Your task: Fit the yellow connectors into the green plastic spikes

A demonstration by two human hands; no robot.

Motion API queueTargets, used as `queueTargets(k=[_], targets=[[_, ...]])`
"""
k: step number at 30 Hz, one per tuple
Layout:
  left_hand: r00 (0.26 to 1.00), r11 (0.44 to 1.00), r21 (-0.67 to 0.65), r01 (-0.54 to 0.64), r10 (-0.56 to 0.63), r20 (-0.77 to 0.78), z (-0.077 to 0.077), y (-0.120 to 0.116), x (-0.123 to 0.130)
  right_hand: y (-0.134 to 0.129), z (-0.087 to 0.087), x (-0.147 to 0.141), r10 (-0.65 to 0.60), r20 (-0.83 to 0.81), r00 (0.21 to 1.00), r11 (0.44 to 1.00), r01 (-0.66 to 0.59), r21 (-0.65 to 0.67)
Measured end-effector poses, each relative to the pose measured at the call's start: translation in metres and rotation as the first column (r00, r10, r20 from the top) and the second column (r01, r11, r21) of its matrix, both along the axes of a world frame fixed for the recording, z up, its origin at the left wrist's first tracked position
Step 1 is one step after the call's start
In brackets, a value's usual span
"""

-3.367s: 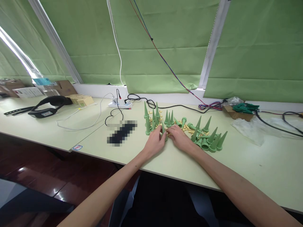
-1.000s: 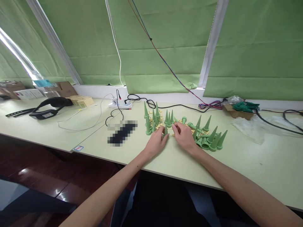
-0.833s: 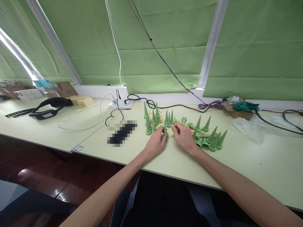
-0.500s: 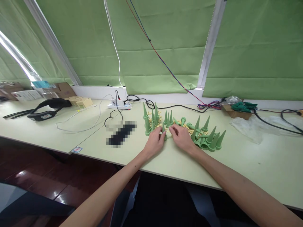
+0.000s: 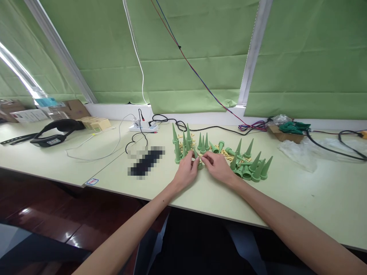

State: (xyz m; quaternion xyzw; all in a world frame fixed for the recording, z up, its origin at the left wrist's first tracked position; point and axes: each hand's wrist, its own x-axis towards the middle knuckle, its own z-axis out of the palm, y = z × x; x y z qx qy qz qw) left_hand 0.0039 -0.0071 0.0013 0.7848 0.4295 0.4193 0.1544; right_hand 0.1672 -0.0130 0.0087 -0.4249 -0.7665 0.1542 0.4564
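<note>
My left hand [image 5: 187,168] is closed around a green plastic spike [image 5: 200,166], which stands near the front of the table with its point up. My right hand [image 5: 217,165] is at its right side, thumb and forefinger pinched on a small yellow peg [image 5: 200,156] against the spike. The fingers hide much of both parts. Beyond my left hand stand several upright green spikes [image 5: 177,152], with yellow pegs on them. Three more spikes [image 5: 203,146] stand just behind my fingers. To the right lies a heap of green spikes [image 5: 256,168], some upright and some on their sides, mixed with loose yellow pegs [image 5: 228,156].
On the table [image 5: 160,187], a blurred-out dark object [image 5: 146,162] lies to the left. Farther left are a black headset [image 5: 54,133] and small yellow boxes [image 5: 97,124]. A power strip [image 5: 143,126] and cables run along the back. A cardboard box [image 5: 286,134] and clear plastic bags [image 5: 299,152] lie right.
My right hand has moved slightly left, bringing its pinched fingertips up against the spike in my left hand. The camera view has shifted a little.
</note>
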Motion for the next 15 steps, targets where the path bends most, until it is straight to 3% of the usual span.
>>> queueTargets(k=[15], targets=[[0.997,0.998,-0.057,-0.028,0.032,0.07,0.0023,-0.0017,-0.0011,-0.0012,0.0015,0.001,-0.003,-0.064,0.998,1.0,0.003,-0.01]])
